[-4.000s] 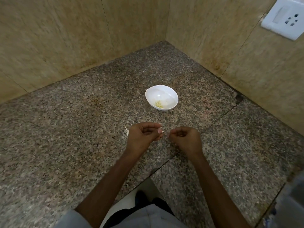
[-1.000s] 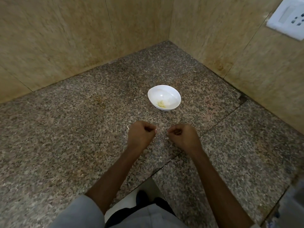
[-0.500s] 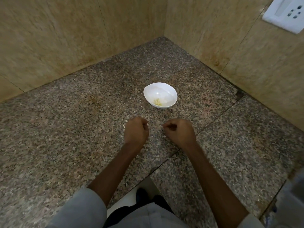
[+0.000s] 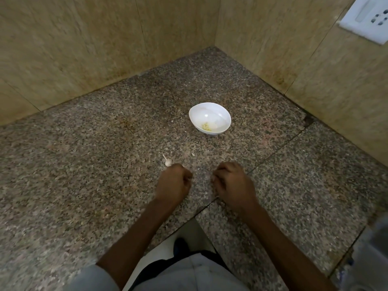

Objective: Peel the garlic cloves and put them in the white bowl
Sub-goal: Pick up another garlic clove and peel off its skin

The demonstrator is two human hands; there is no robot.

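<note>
Both hands hovered low over the speckled brown-grey granite counter (image 4: pixel 94 164), side by side with a small gap between them. The left hand (image 4: pixel 173 184) was balled up with its fingers curled under and its back to the camera. The right hand (image 4: pixel 232 184) was curled in much the same way, knuckles up. Whether either fist had hold of anything could not be told, since the palms and fingertips were turned away and slightly blurred.

A small whitish garlic clove (image 4: pixel 168 162) with a thin papery stem lay on the counter just beyond the left hand's knuckles, close to touching them. A tiny pale scrap of skin (image 4: pixel 192 154) sat a little to its right, apart from both hands.

The oval white bowl (image 4: pixel 201 114) stood further back on the counter, well apart from the hands and toward the corner of the beige stone-tiled walls (image 4: pixel 73 43). A small heap of yellowish garlic bits (image 4: pixel 206 127) rested in its bottom.

A white switch-and-socket plate (image 4: pixel 367 19) was fixed to the right wall, and a dark seam (image 4: pixel 273 156) crossed the counter by the right hand
</note>
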